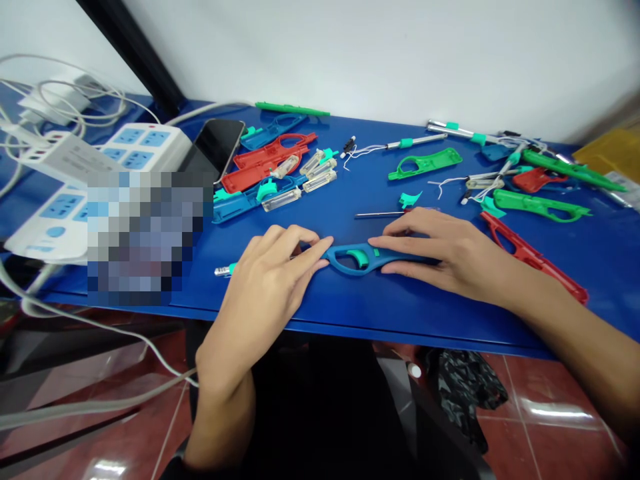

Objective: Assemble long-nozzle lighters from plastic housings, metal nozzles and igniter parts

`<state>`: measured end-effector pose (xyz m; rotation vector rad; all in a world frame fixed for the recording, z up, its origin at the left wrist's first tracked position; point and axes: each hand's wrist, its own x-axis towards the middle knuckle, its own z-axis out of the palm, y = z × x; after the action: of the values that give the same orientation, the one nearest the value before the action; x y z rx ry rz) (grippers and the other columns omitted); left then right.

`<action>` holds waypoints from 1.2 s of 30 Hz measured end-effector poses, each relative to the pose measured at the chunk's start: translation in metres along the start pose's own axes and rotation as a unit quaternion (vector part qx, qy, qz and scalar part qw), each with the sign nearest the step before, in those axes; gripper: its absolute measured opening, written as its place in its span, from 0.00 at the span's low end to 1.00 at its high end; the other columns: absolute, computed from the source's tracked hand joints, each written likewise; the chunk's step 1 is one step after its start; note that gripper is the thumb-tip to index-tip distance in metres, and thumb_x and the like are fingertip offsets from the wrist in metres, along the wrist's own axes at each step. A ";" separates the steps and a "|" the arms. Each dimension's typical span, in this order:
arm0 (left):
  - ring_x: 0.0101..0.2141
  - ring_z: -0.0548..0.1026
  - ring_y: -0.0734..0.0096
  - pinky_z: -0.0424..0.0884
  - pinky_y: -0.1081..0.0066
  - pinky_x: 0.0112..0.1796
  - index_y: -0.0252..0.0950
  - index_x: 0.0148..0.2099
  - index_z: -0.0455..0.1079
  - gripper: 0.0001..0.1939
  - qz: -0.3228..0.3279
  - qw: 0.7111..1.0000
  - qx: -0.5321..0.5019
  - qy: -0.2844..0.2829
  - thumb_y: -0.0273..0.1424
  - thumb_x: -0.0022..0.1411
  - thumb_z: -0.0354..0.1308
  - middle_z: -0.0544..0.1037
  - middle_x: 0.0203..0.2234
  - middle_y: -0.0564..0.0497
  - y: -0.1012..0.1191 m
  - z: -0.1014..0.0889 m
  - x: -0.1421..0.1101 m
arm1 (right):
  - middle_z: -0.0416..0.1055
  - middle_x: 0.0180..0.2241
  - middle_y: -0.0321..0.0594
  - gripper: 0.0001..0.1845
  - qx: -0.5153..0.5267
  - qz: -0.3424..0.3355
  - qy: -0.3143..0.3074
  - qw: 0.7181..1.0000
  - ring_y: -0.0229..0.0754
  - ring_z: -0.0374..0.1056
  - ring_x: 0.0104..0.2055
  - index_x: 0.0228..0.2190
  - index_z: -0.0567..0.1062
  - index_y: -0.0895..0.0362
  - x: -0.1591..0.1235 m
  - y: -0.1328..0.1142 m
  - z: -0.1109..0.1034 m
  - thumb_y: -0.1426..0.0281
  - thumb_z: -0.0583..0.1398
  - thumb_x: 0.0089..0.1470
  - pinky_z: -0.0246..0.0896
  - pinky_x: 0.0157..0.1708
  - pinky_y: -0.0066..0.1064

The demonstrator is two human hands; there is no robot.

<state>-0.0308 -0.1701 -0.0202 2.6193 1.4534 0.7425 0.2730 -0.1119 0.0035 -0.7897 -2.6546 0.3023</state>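
A blue utility lighter [354, 267] lies across the front of the blue table, a teal trigger showing inside its finger loop. My left hand [273, 283] pinches the loop end, with a metal tip [221, 271] poking out past that hand on the left. Around the handle end, my right hand [440, 253] has its thumb and fingers closed. Both palms face down and hide much of the lighter. Just behind the right fingertips are a thin metal rod [380, 215] and a loose teal trigger [410, 199].
Red casing halves [265, 167], clear fuel tanks [320, 180] and a dark phone [219, 143] lie back left. Green casings [425, 164], wired metal tubes [417, 141] and a red casing half [535, 260] spread right. White power strips [145, 143] with cables crowd the left.
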 end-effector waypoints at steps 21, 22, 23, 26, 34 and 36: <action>0.46 0.75 0.58 0.67 0.57 0.44 0.46 0.64 0.80 0.17 -0.007 1.000 -0.030 -0.007 0.33 0.82 0.55 0.81 0.51 0.45 0.001 -0.004 0.001 | 0.83 0.49 0.44 0.18 0.048 0.019 0.037 0.998 0.51 0.79 0.50 0.56 0.86 0.45 0.000 -0.003 0.004 0.55 0.65 0.71 0.76 0.53 0.47; 0.46 0.75 0.58 0.67 0.58 0.44 0.46 0.63 0.80 0.16 -0.007 0.999 -0.036 -0.005 0.33 0.82 0.55 0.82 0.50 0.46 0.001 -0.004 0.001 | 0.83 0.49 0.44 0.17 0.049 0.021 0.042 0.998 0.51 0.79 0.50 0.56 0.86 0.45 0.000 -0.004 0.005 0.56 0.65 0.71 0.76 0.54 0.47; 0.45 0.75 0.59 0.68 0.58 0.44 0.46 0.62 0.81 0.16 -0.007 0.999 -0.039 -0.003 0.34 0.81 0.56 0.82 0.50 0.46 0.001 -0.005 0.001 | 0.84 0.49 0.44 0.16 0.051 0.024 0.045 0.997 0.51 0.80 0.50 0.56 0.86 0.45 0.000 -0.006 0.005 0.58 0.65 0.72 0.76 0.54 0.47; 0.44 0.75 0.60 0.68 0.58 0.43 0.47 0.60 0.82 0.14 -0.015 0.999 -0.037 -0.020 0.34 0.81 0.56 0.82 0.50 0.47 0.001 -0.010 0.003 | 0.84 0.51 0.45 0.16 0.067 0.023 0.046 0.996 0.51 0.81 0.51 0.56 0.86 0.47 0.001 -0.009 0.007 0.61 0.65 0.72 0.77 0.55 0.47; 0.42 0.77 0.58 0.67 0.59 0.40 0.45 0.47 0.85 0.09 -0.008 0.995 0.038 -0.089 0.29 0.76 0.63 0.84 0.46 0.51 0.009 -0.026 0.018 | 0.84 0.51 0.49 0.16 0.063 0.002 0.047 0.997 0.53 0.80 0.52 0.55 0.85 0.53 0.003 -0.013 0.010 0.62 0.63 0.73 0.76 0.57 0.48; 0.42 0.77 0.57 0.67 0.58 0.40 0.43 0.47 0.85 0.08 -0.005 0.994 0.062 -0.090 0.29 0.75 0.63 0.84 0.45 0.50 0.012 -0.025 0.025 | 0.84 0.51 0.49 0.16 0.058 0.012 0.040 0.997 0.54 0.79 0.53 0.55 0.84 0.53 0.003 -0.013 0.010 0.60 0.63 0.73 0.75 0.58 0.49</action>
<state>-0.0215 -0.1611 0.0144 2.6840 1.5050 0.4140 0.2610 -0.1219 -0.0009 -0.7813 -2.5295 0.4199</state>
